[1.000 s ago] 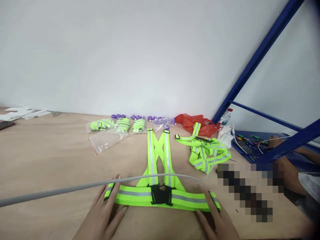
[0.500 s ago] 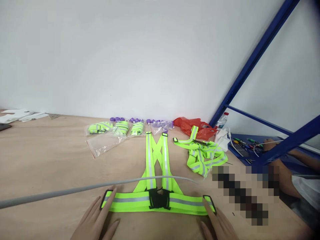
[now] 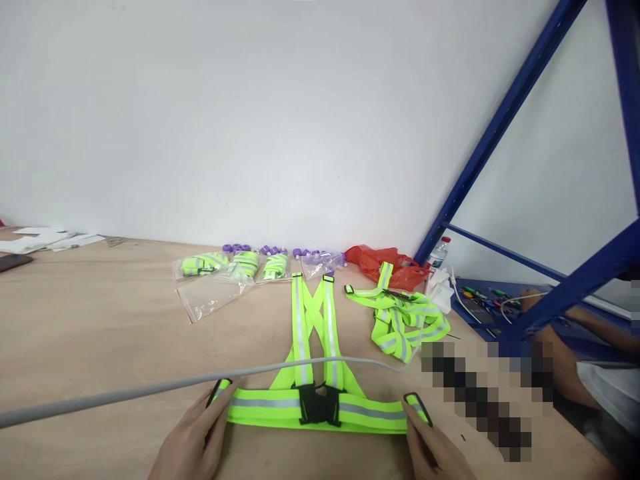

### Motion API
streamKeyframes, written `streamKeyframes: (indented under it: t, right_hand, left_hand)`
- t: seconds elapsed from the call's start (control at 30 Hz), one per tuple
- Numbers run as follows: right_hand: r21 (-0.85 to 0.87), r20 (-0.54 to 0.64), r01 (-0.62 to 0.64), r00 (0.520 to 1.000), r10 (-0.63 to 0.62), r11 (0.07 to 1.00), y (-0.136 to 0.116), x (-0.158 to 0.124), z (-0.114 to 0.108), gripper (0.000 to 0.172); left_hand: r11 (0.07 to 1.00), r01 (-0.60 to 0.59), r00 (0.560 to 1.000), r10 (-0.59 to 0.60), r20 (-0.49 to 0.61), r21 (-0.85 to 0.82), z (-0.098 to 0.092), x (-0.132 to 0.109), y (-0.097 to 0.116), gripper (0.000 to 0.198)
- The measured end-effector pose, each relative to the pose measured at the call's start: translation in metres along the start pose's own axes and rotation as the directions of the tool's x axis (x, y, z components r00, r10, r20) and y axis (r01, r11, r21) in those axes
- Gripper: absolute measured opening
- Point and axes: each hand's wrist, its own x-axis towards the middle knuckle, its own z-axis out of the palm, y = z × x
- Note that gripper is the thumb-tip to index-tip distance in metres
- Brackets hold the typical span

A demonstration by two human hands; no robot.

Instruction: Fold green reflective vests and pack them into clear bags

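Note:
A neon yellow-green reflective harness [image 3: 265, 403] with silver stripes lies spread in front of me, its shoulder straps crossed and pointing toward the wall. At the middle of its waist belt is a black buckle [image 3: 320, 404]. My left hand [image 3: 193, 433] pinches the belt's left end beside a black slider. On the right end, my right hand [image 3: 433, 443] grips the belt next to another slider [image 3: 417, 409], thumb hidden below. A grey cable [image 3: 210, 379] runs across above the belt and over the straps.
Behind lie bagged folded harnesses [image 3: 245, 264], clear bags [image 3: 213, 297], purple rolls [image 3: 235, 249] and a red plastic bag [image 3: 385, 263]. A loose tangled harness [image 3: 405, 320] is at right. Blue metal frame bars [image 3: 500, 127] and another person's arm [image 3: 555, 353] are farther right.
Both hands have gone from resting with fingers extended on the belt ends to gripping them. The left end is now tilted up a little. The view has shifted slightly.

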Motion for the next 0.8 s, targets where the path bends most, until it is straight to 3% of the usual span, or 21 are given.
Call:
streamKeyframes:
  t: [0.13, 0.4, 0.6, 0.7, 0.8]
  right_hand:
    - [0.039, -0.078, 0.0, 0.997, 0.003, 0.999, -0.004, -0.003, 0.004, 0.044]
    - [-0.023, -0.047, 0.052, 0.998, -0.053, 0.998, -0.022, 0.004, 0.011, 0.049]
    - [-0.107, -0.122, -0.045, 0.992, 0.032, 0.993, -0.031, 0.004, 0.028, 0.058]
    - [-0.085, -0.094, -0.051, 0.995, 0.043, 0.995, -0.037, 0.004, 0.028, 0.058]
    - [-0.029, -0.045, -0.056, 0.997, 0.055, 0.998, -0.048, 0.007, 0.024, 0.057]
  left_hand:
    - [0.999, 0.019, 1.0, -0.019, 0.011, 0.026, 0.005, 0.0, 0.0, 0.048]
    - [0.99, -0.053, 0.998, 0.046, 0.05, 0.131, 0.025, 0.005, 0.028, 0.05]
    - [1.0, 0.015, 0.998, -0.014, 0.053, -0.016, 0.02, 0.011, 0.037, 0.054]
    - [0.995, 0.014, 0.998, -0.008, 0.067, -0.099, 0.018, 0.021, 0.04, 0.054]
    - [0.99, -0.038, 0.996, 0.049, 0.078, -0.135, 0.02, 0.036, 0.057, 0.061]
